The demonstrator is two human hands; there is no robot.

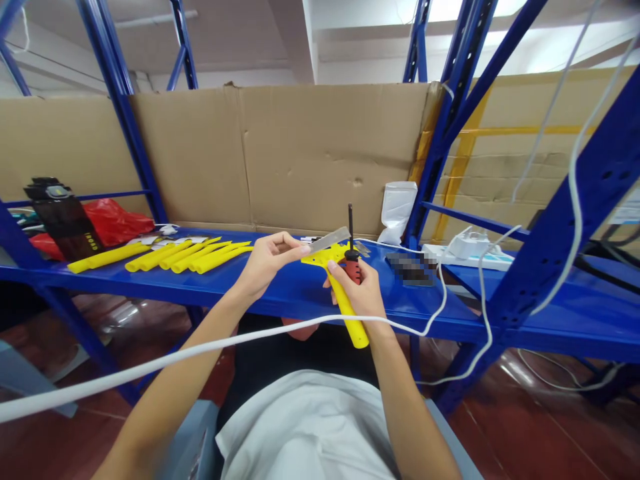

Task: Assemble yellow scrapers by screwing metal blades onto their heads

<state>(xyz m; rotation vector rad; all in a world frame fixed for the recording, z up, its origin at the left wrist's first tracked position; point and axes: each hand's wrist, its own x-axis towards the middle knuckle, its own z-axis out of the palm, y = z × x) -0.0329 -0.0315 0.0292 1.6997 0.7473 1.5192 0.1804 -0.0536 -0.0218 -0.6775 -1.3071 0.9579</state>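
My left hand (265, 263) pinches a flat metal blade (331, 239) between thumb and fingers, over the wide head of a yellow scraper handle (354, 328). Whether the blade touches the head I cannot tell. Closed around the upper part of that handle is my right hand (366, 292), which also holds a screwdriver (353, 269) with a red and black grip, its dark shaft pointing up. The scraper handle tilts, its round lower end hanging in front of the shelf edge. Small metal pieces (361, 249) lie behind the right hand, partly hidden.
On the blue shelf (295, 293), several yellow handles (187, 256) lie in a row at left, near a dark bottle (63, 220) and a red bag (113, 220). At right are a blurred dark object (411, 268) and a power strip (470, 253). A white cable (200, 348) crosses in front.
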